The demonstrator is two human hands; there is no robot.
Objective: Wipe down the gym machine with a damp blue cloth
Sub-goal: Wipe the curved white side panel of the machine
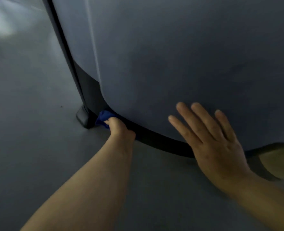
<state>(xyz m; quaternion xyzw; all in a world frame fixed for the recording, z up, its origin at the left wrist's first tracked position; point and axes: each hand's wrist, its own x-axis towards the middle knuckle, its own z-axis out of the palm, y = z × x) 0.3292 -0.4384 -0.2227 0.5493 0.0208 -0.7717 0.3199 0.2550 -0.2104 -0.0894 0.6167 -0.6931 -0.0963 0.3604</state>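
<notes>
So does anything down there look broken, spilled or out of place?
Nothing stands out. The left hand presses the blue cloth against the black trim at the machine's base, and the right hand rests flat on the grey panel. The floor shows only one tiny dark speck.

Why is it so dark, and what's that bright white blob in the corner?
Head view: dim light, grey machine panel shadowed; the top-left blob is glare on the floor, blurry; the blue cloth in the left hand looks soft too.
</notes>
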